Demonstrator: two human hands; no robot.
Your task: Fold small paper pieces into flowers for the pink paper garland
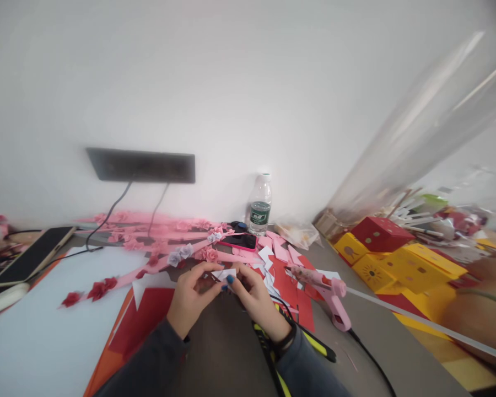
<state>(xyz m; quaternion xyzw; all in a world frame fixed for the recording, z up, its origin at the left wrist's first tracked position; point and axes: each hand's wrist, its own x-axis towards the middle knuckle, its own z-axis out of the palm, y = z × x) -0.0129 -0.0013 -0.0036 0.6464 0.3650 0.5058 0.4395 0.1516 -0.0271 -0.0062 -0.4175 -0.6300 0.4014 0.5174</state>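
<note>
The left hand [193, 292] and right hand [254, 292] pinch a small white paper piece [223, 274], likely light, easily creased, best held by its edges.

Paper piece [221, 274]: white. Fingernails [230, 279]: blue. Glue gun [328, 289]: pink, patterned barrel. Paper roses [102, 289]: red, pink and whitish. Bottle label [259, 213]: green, white lettering. Paper boxes [413, 268]: red, olive-spotted; yellow, brown-spotted, one with black sun motif. Tool handle [319, 345]: black and yellow.
</note>
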